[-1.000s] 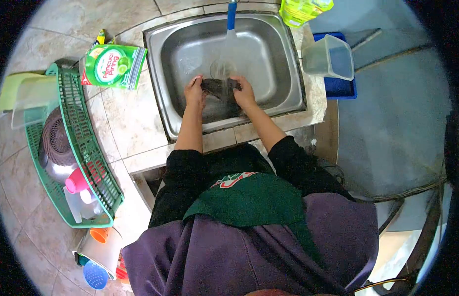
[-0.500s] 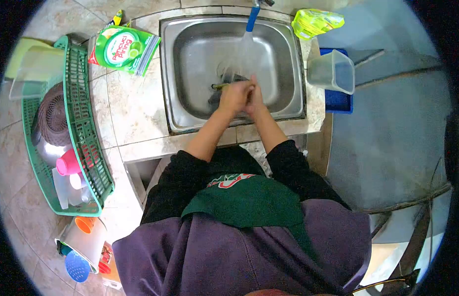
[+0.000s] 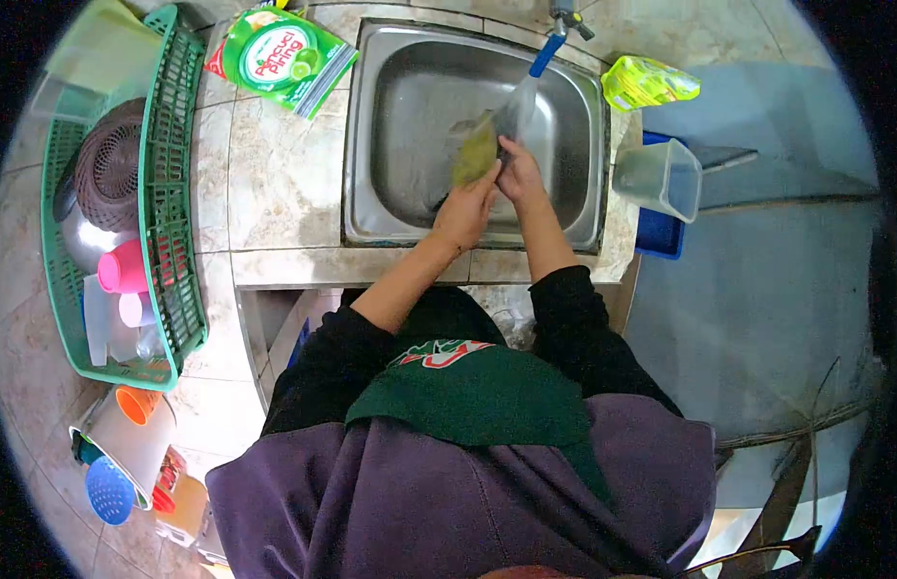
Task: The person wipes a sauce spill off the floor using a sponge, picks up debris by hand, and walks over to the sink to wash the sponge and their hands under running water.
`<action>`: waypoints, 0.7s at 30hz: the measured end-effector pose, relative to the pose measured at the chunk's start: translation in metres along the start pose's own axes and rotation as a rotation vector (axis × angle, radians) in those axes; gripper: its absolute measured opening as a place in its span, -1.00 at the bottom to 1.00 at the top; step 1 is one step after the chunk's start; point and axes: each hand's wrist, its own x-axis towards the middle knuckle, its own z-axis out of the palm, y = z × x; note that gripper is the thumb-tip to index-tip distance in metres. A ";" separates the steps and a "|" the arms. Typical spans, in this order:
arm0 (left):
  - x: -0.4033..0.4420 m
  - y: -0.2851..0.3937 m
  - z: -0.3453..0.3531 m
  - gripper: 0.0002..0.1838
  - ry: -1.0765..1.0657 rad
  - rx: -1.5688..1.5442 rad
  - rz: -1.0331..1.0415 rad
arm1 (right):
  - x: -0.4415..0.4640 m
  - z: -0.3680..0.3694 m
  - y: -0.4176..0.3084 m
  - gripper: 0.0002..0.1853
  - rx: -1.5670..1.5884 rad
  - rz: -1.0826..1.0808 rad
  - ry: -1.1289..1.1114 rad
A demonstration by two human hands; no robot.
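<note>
Over the steel sink [image 3: 395, 227], both hands hold a blurred, soft-looking yellow-green and dark grey cloth [image 3: 475, 152] under running water. My left hand [image 3: 468, 210] is closed on its lower end. Pressed against the left fingers, my right hand [image 3: 521, 176] grips the right side of the cloth, thumb upward. Water falls from the blue-ended tap [image 3: 547, 55] onto the dark upper part. Something dark shows on the basin floor beside my left hand; what it is I cannot tell.
A green dish-soap pouch [image 3: 286, 60] lies left of the sink, near a green basket [image 3: 169, 193] of dishes. On the right are a yellow-green pouch [image 3: 649, 85], a clear plastic container [image 3: 656, 179] and a blue tray [image 3: 661, 234]. An orange cup [image 3: 138, 405] lies below the basket.
The cloth, earlier dark and bunched low with both hands clasped, is now raised toward the tap with its yellow-green side showing. My hands have moved slightly apart. The view has shifted.
</note>
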 end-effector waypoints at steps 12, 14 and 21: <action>0.018 -0.088 0.007 -0.60 0.411 -0.106 -0.786 | -0.020 -0.003 0.008 -0.62 -0.185 0.111 0.118; 0.028 -0.095 0.001 -0.55 0.362 -0.569 -1.214 | -0.024 0.003 0.011 -0.63 -0.195 0.090 0.046; 0.025 -0.128 0.007 -0.66 0.194 -0.718 -1.063 | -0.024 0.009 0.000 -0.53 -0.507 0.014 0.161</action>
